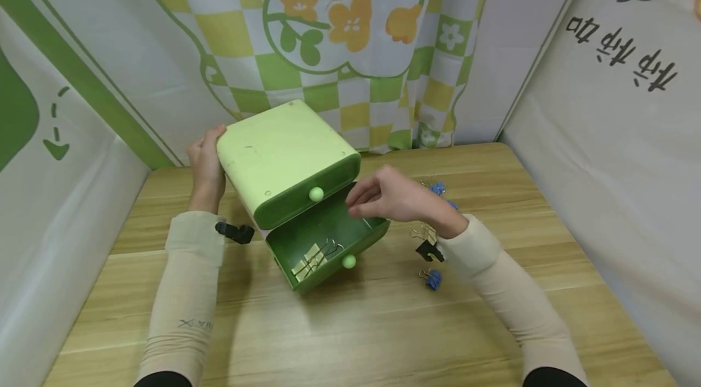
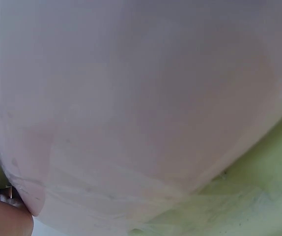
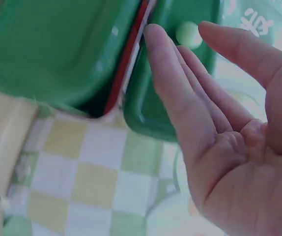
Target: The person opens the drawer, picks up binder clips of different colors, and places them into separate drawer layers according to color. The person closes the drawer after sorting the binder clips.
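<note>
A light green two-drawer box [image 1: 290, 156] stands on the table, its upper drawer closed and its lower drawer [image 1: 364, 240] pulled out. At the box's rear left corner my left hand [image 1: 207, 162] grips the side; in the left wrist view the pale box wall [image 2: 131, 108] fills most of the picture, with a fingertip [image 2: 6, 219] against it. Gold binder clips [image 1: 311, 262] lie at the left front inside the open drawer. Over that drawer's right end hovers my right hand [image 1: 391, 195], thumb and fingers apart in the right wrist view, nothing between them.
Right of the drawer, partly behind the right forearm, lie several binder clips: a blue one [image 1: 432, 279] in front, a black one [image 1: 429, 251], a gold one [image 1: 427, 233] and blue ones [image 1: 437, 188] farther back. A checked curtain [image 1: 350, 95] hangs behind the wooden table [image 1: 350, 338].
</note>
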`<state>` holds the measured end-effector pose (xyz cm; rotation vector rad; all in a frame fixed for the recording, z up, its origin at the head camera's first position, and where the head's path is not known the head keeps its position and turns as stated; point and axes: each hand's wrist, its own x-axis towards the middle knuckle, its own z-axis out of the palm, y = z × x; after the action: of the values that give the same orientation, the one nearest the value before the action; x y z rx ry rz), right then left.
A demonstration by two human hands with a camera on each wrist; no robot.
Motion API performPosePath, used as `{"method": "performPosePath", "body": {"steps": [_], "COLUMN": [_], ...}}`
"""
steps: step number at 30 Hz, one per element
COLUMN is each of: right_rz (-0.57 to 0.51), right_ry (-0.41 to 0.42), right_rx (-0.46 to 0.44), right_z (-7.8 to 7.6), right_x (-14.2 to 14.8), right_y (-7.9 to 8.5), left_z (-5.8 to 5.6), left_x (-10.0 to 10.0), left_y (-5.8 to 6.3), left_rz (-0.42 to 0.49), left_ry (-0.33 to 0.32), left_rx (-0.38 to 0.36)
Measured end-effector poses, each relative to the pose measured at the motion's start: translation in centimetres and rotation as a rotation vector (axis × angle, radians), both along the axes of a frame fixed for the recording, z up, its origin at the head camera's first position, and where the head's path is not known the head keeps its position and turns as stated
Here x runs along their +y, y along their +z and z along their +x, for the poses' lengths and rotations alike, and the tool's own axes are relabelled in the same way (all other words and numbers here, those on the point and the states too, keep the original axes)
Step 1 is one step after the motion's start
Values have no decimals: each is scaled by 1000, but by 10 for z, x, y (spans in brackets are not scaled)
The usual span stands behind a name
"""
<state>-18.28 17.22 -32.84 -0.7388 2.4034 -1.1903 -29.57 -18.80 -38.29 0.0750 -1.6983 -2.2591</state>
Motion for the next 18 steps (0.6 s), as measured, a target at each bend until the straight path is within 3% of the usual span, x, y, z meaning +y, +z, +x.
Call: {"method": "performPosePath", "body": {"steps": [9,18], "right_rz": [95,265], "right_ry": [-157,-184], "right_rx": [141,199], "right_z": [7,8], "right_x": [35,65], "right_y": [8,-24], "left_z": [2,2], "left_x": [0,0], "left_y": [1,1], "left_rz": [-4,-9], "left_ry": [7,-8], "left_rx": [0,2]}}
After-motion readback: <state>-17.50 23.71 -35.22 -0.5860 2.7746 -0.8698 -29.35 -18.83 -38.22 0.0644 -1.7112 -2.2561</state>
